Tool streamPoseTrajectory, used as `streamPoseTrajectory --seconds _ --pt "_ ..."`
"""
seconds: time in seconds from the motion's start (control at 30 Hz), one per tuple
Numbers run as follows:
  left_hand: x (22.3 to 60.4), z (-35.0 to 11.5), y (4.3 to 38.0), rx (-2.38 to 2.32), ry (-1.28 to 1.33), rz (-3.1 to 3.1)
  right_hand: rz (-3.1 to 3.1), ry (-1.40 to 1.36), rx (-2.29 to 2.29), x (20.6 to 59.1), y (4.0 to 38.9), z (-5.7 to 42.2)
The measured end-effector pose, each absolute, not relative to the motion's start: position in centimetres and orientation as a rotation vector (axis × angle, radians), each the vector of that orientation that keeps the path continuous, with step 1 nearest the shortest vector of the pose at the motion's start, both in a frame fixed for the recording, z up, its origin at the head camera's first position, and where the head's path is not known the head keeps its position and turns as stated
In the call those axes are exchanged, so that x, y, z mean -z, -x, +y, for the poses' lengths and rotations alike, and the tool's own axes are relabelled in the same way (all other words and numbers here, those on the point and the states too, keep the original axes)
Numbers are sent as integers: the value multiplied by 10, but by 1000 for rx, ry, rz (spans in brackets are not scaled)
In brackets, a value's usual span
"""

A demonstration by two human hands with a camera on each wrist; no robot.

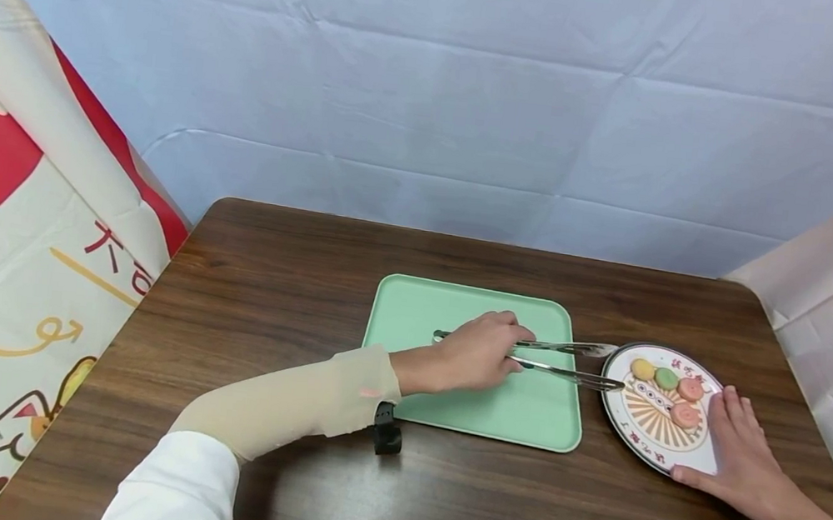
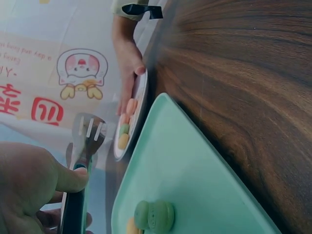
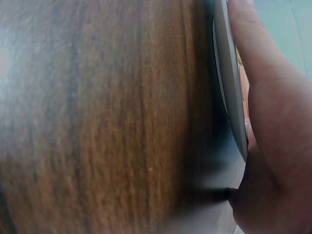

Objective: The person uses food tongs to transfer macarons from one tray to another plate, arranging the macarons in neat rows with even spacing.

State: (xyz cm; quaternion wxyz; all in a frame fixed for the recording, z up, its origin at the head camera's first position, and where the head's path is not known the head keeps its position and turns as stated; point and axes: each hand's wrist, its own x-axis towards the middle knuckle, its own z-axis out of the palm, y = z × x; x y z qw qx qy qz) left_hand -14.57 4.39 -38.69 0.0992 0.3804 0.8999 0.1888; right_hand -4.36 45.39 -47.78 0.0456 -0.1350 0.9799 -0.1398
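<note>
My left hand grips metal tongs above the tray, their arms spread and pointing right. The tong tips reach the left edge of a round printed plate, with nothing between them. On that plate lie a yellow macaron, a green macaron and pink macarons. My right hand rests along the plate's right side, fingers extended and thumb at the near rim. In the left wrist view, green macarons and part of a yellowish one sit on the tray; my left hand hides them from the head view.
A light green rectangular tray lies mid-table, left of the plate. Around both extends the dark wooden table. Pale cloth hangs behind, and printed cloth stands along the left side.
</note>
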Motion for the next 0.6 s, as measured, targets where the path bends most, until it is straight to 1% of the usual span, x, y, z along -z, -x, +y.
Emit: streamPoseTrajectory --seconds 0.6 --pt "387 21 143 -628 -1078 2643 2965 366 431 475 44 452"
